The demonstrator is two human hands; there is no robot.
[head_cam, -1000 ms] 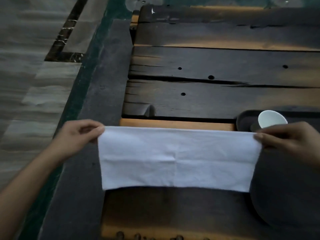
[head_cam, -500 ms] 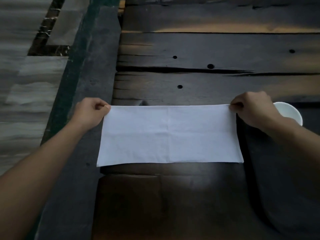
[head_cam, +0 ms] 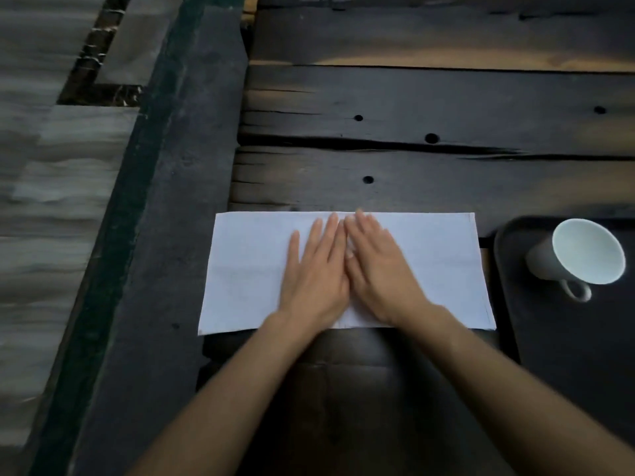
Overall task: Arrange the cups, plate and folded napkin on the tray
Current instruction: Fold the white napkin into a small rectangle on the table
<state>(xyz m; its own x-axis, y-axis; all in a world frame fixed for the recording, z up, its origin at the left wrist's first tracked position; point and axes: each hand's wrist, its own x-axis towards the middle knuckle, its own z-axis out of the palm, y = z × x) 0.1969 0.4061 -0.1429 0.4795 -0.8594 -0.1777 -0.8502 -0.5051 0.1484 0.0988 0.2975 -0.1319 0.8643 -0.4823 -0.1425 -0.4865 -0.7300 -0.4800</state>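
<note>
White cloth lies nearest: the napkin (head_cam: 347, 269), folded into a long band, rests flat on the dark plank desk (head_cam: 429, 173) just in front of the person. Both forearms reach forward over the near edge and meet at its middle. The left hand (head_cam: 314, 273) and the right hand (head_cam: 379, 269) lie palm down on the cloth, side by side and touching along the index fingers, fingertips pointing away toward the far fold. Neither grip pinches anything; the fingers are extended and only slightly spread, pressed flat on the fabric as if to smooth it or set a crease. The hands are a little blurred.

To the right, just beside the napkin's short end, sits the dark tray (head_cam: 508, 269). One white cup (head_cam: 580, 252) stands on it near its far left corner, handle turned toward the person. No plate and no second cup are in view; most of the tray runs out of the picture, so more may sit there.

As a judgement, the task is at an early stage: one cup is placed, and the napkin is partly folded and not yet on the tray. It likely needs another fold before it goes over, and the plate and the other cups remain.

Beyond the hands the cracked planks are bare.
</note>
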